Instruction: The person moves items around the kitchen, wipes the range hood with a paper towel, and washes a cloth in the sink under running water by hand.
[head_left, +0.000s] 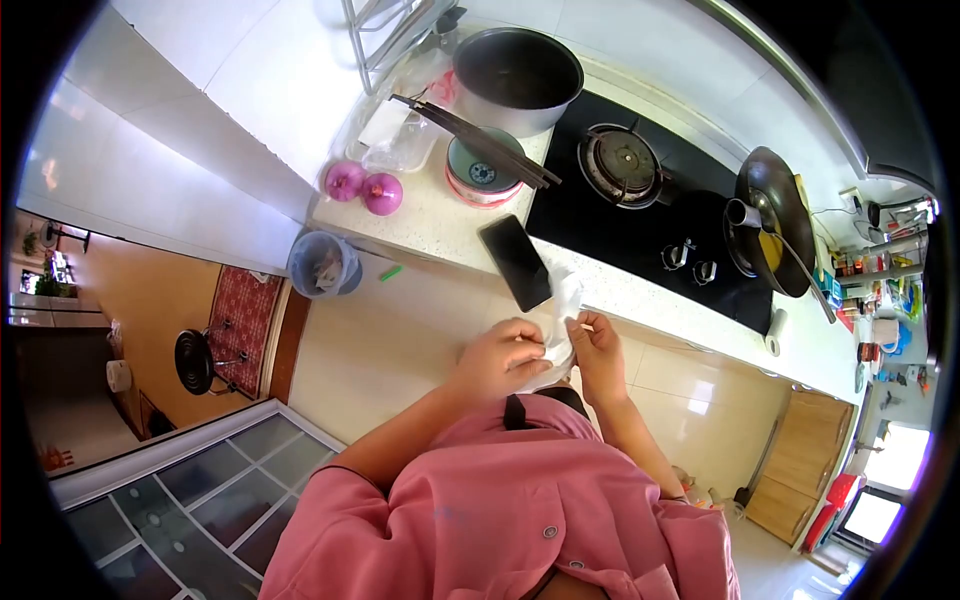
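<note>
Left hand (500, 358): half-curled, gripping crumpled thin white material (566, 295)
Right hand (598, 358): nearly closed, pinching that material
Black rectangular phone (514, 258): at edge of pale speckled counter (430, 220)

The thin crumpled material (567, 292) is white, the phone (516, 263) black. The shirt (480, 490) is pink. On the left, the onions (382, 194) are purple; the bowl (479, 177) is greenish with a blue motif inside. The worktop (428, 218) is speckled off-white, the hob (562, 212) black, the bin (346, 283) bluish, the mat (245, 312) patterned red.
</note>
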